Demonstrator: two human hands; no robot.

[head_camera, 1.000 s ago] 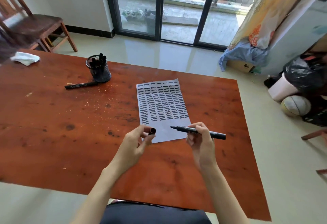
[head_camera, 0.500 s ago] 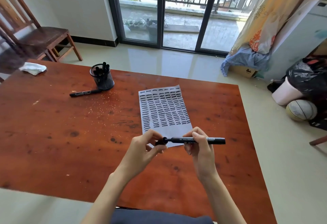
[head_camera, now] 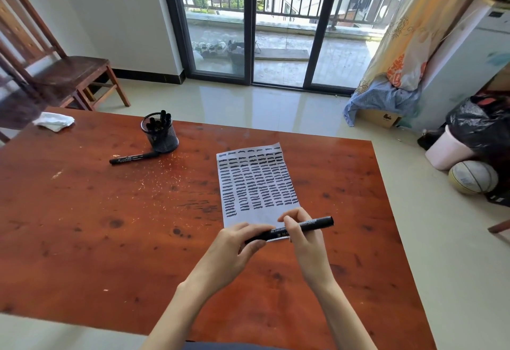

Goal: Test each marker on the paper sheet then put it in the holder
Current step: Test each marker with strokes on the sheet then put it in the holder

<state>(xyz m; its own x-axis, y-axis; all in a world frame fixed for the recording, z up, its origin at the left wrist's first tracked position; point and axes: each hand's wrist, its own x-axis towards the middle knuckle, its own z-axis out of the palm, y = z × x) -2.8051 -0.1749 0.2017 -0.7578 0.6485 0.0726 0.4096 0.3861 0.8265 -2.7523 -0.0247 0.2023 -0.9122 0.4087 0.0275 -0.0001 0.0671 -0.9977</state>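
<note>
1. Head view: gripping a black marker [head_camera: 303, 226] with both hands just above the near edge of the paper sheet [head_camera: 256, 184], barrel lying almost level, right end tilted slightly up and far.
2. Curling the left hand [head_camera: 237, 242] around the marker's left end, thumb and fingers closing over it and hiding the tip; cannot tell whether a cap is sitting on that end.
3. Pinching the middle of the barrel with the right hand [head_camera: 300, 228], fingers bent over the top, thumb underneath.
4. Lying flat on the red-brown wooden table [head_camera: 82, 239], right of centre, and showing rows of short black strokes down most of its length, with the near strip partly covered by the hands.
5. Standing at the far left of the table: a black mesh holder [head_camera: 160, 135] carrying several black markers upright.
6. Lying just near and left of the holder, its right end touching or almost touching the holder's base: a second marker [head_camera: 133, 157].
7. Resting at the far left corner of the table: a crumpled white cloth [head_camera: 53, 122].
8. Standing beyond that corner: a wooden chair [head_camera: 69, 73].
</note>
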